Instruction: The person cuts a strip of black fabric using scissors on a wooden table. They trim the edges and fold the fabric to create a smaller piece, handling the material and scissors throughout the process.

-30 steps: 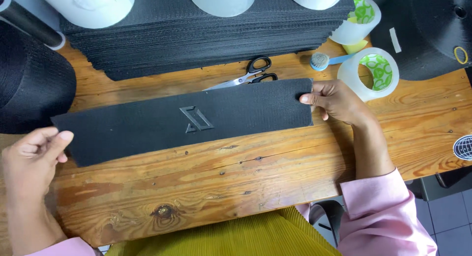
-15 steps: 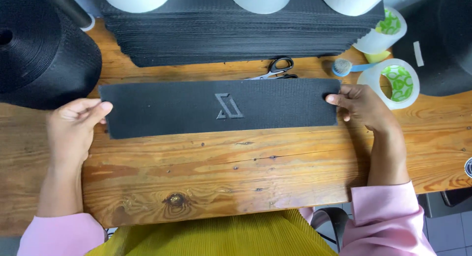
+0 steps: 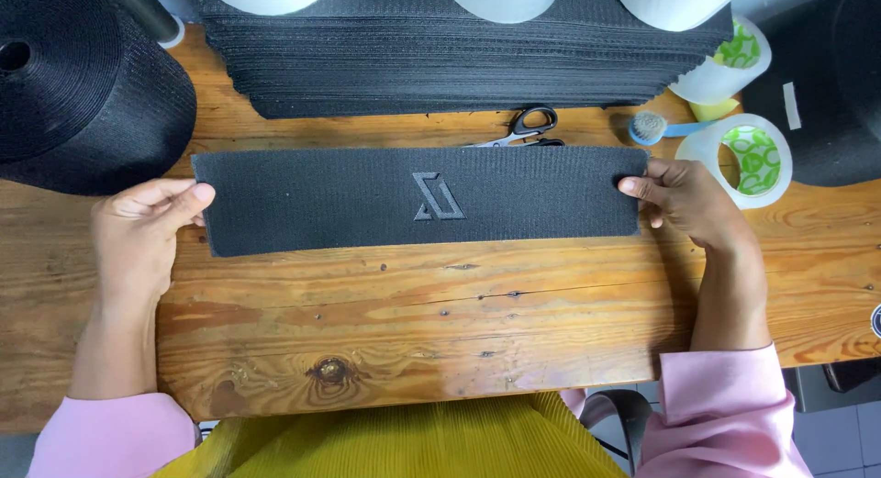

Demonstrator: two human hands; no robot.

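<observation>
A: The black fabric strip (image 3: 418, 201) lay flat on the worktop (image 3: 440, 331), each short end pinched: left hand (image 3: 147, 226) and right hand (image 3: 688, 201) each had its grip pressed together on an edge.

B: How would it handle?

A: Light and limp, I'd judge; best held by both ends. Scissors (image 3: 523, 129) lay just beyond the strip, tape rolls (image 3: 748, 157) near its right end.

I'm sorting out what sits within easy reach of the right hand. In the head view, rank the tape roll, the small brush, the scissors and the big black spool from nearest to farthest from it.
From the right hand:
1. Tape roll, just to its right.
2. Small brush, just beyond the fingers.
3. Scissors, farther toward the middle.
4. Big black spool, at the far left corner.
</observation>
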